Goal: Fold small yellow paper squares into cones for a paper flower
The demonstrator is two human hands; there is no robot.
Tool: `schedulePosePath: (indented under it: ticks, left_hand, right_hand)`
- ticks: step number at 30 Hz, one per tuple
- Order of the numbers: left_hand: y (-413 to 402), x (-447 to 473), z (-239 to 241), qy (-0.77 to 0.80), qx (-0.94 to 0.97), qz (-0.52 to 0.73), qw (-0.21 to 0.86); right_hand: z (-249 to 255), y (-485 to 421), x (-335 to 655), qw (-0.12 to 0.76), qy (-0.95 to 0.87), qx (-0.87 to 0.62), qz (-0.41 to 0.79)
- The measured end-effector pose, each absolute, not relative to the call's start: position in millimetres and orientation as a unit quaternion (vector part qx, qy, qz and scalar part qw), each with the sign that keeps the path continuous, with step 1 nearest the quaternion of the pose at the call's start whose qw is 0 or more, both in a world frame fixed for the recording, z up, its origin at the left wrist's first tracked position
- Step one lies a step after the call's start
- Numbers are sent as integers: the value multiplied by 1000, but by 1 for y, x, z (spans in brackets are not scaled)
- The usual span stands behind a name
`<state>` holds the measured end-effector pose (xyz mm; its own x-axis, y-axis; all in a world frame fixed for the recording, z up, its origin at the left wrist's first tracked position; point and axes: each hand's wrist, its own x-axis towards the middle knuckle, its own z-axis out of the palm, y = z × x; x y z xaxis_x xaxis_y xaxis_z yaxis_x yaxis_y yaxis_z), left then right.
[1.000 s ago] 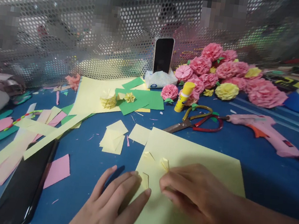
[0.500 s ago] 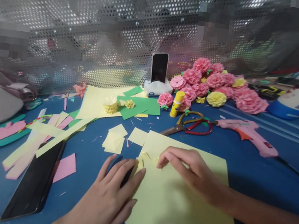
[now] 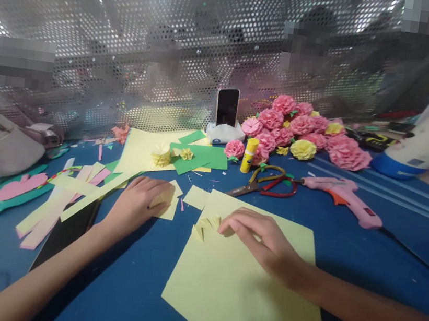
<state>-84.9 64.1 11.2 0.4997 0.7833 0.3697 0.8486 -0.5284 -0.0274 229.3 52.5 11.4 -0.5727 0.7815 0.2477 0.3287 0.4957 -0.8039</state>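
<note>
My left hand (image 3: 140, 201) reaches over a small stack of pale yellow paper squares (image 3: 171, 205), its fingers stretched out and touching them. Nothing shows lifted in it. My right hand (image 3: 263, 240) rests on a large pale yellow sheet (image 3: 243, 301) with its fingers curled together. Beside its fingertips lie small folded yellow paper pieces (image 3: 206, 224); whether the fingertips hold something is hidden. Another yellow square (image 3: 196, 197) lies between the stack and the sheet's top corner.
Scissors (image 3: 262, 183), a glue stick (image 3: 249, 155) and a pink glue gun (image 3: 346, 194) lie beyond the sheet. Pink and yellow paper flowers (image 3: 301, 127) are heaped behind. A phone (image 3: 227, 107) stands near the perforated metal screen. Paper strips (image 3: 71, 192) cover a dark tablet-like device (image 3: 63, 240) at left.
My left hand has moved from the sheet's left edge, up and left, onto the paper squares. The folded pieces now show uncovered. My right hand has barely moved.
</note>
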Motion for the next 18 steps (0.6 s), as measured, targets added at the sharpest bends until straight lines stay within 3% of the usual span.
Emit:
schedulePosePath:
  ticks: [8,14,18]
  left_hand:
    - [64,-75,29,-406,-868,-208,194]
    - [4,-39,47,-286,-879,-294,242]
    - [-28,-10,38,-240,-898,-290,230]
  right_hand:
    - [10,52,232,322,-801,-332,380]
    - [21,39,222,295,-686,-328,578]
    - [21,31,218,265,-700,-337,571]
